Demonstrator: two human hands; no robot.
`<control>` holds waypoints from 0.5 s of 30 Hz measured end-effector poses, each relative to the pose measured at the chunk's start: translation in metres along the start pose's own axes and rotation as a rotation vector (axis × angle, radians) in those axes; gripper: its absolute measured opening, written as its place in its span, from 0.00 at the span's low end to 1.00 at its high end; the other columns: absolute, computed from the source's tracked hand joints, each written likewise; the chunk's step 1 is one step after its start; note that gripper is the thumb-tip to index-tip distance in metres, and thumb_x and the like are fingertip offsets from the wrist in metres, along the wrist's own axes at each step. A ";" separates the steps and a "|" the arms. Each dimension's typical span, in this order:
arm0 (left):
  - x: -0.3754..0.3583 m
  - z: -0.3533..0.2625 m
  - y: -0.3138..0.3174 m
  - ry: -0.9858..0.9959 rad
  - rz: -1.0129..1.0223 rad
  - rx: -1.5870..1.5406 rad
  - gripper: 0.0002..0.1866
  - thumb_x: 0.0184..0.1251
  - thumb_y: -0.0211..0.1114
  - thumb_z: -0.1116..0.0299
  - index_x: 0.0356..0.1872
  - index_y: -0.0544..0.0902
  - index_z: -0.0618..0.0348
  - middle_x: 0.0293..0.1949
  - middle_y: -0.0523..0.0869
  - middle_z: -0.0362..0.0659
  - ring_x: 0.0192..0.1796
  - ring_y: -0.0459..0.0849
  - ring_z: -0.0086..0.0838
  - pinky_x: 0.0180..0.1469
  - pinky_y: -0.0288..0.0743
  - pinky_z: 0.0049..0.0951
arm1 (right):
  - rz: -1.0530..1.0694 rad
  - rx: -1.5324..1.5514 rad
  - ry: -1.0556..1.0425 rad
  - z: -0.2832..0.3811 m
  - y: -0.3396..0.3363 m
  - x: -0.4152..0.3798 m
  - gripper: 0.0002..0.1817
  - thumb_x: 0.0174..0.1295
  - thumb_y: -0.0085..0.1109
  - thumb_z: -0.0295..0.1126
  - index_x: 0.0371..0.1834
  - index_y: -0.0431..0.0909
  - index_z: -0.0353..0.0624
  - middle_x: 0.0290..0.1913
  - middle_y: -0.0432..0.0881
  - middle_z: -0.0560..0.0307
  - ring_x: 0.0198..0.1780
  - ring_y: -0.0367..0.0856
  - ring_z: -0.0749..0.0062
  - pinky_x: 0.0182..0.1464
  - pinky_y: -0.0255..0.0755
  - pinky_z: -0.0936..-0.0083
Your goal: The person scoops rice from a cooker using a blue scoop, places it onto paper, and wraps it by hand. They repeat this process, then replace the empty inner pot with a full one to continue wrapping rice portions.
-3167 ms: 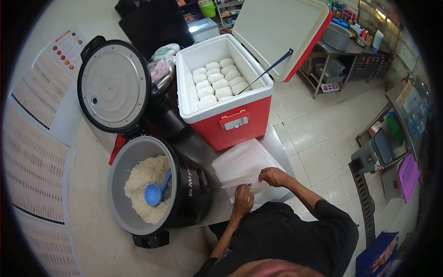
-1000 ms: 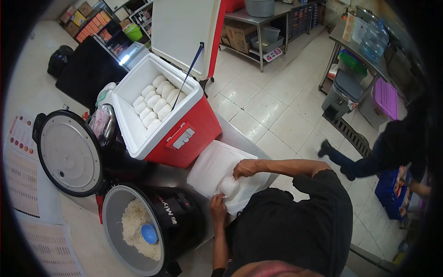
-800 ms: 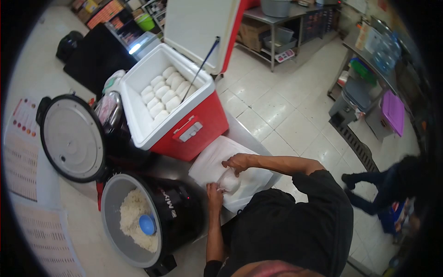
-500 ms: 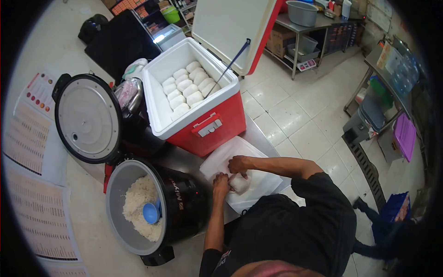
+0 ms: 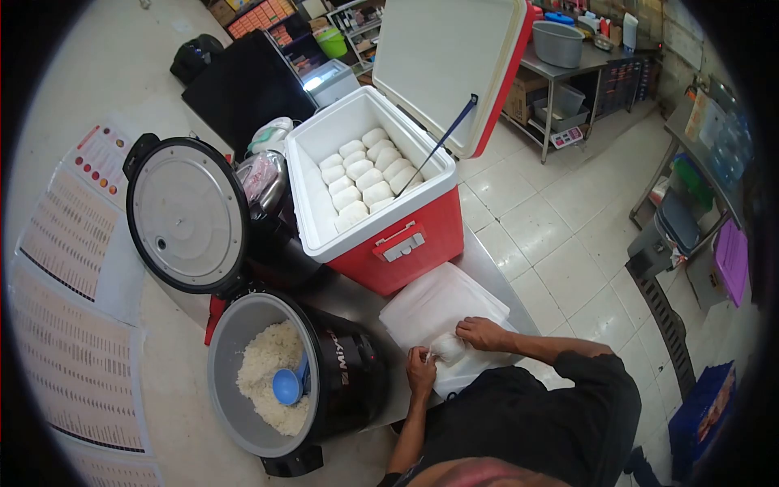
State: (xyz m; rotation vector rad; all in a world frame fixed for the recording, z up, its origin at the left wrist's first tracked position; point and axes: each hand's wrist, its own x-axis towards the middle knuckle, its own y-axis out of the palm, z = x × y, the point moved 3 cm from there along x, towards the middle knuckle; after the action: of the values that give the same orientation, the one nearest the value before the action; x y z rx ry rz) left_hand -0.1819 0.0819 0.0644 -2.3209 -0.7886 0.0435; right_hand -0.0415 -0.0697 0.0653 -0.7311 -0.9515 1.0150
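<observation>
A rounded white bundle (image 5: 449, 348), seemingly rice in a thin wrapper, lies on a stack of white paper sheets (image 5: 426, 304). At its left side my left hand (image 5: 420, 369) pinches an edge of the wrapper. My right hand (image 5: 483, 334) is closed at the bundle's upper right side, fingers pressed on the wrapper. Left of my hands stands an open black rice cooker (image 5: 337, 357), with cooked rice (image 5: 272, 357) and a blue scoop (image 5: 288, 387) inside. Behind the sheets, an open red and white cooler (image 5: 422, 243) holds several similar white bundles (image 5: 357, 174).
The cooker's lid (image 5: 188, 215) stands raised beside a second pot (image 5: 264, 174). The cooler's lid (image 5: 450, 73) is tipped back. Printed sheets (image 5: 81, 349) hang on the left wall. A metal table with a grey tub (image 5: 557, 43) stands at the back right.
My hands have moved apart on the bundle, the right one shifting to its upper right side. The wrapper looks gathered closer round it. The whole view has shifted with my head.
</observation>
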 end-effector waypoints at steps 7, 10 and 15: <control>-0.014 0.021 0.013 -0.221 -0.123 -0.316 0.10 0.52 0.69 0.78 0.33 0.77 0.65 0.32 0.80 0.47 0.30 0.82 0.32 0.35 0.76 0.29 | -0.071 -0.035 -0.023 0.003 0.003 -0.009 0.15 0.48 0.55 0.25 0.41 0.75 0.40 0.42 0.78 0.55 0.44 0.78 0.60 0.47 0.74 0.67; -0.019 0.020 0.014 -0.260 -0.166 -0.406 0.09 0.53 0.68 0.78 0.33 0.78 0.66 0.33 0.80 0.47 0.32 0.83 0.32 0.36 0.77 0.28 | -0.061 -0.006 -0.010 0.004 0.000 -0.016 0.18 0.46 0.54 0.24 0.45 0.75 0.39 0.47 0.79 0.55 0.49 0.77 0.60 0.51 0.74 0.67; -0.012 0.002 0.005 0.093 -0.088 -0.075 0.06 0.56 0.66 0.78 0.33 0.78 0.66 0.35 0.80 0.47 0.37 0.84 0.33 0.39 0.78 0.29 | -0.071 0.032 -0.007 0.011 -0.001 -0.028 0.20 0.47 0.54 0.24 0.48 0.75 0.37 0.55 0.78 0.51 0.56 0.75 0.58 0.59 0.70 0.66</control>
State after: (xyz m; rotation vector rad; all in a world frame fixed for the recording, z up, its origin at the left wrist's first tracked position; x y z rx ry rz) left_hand -0.1897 0.0729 0.0576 -2.3369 -0.8576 -0.1336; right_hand -0.0577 -0.0954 0.0618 -0.6627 -0.9585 0.9688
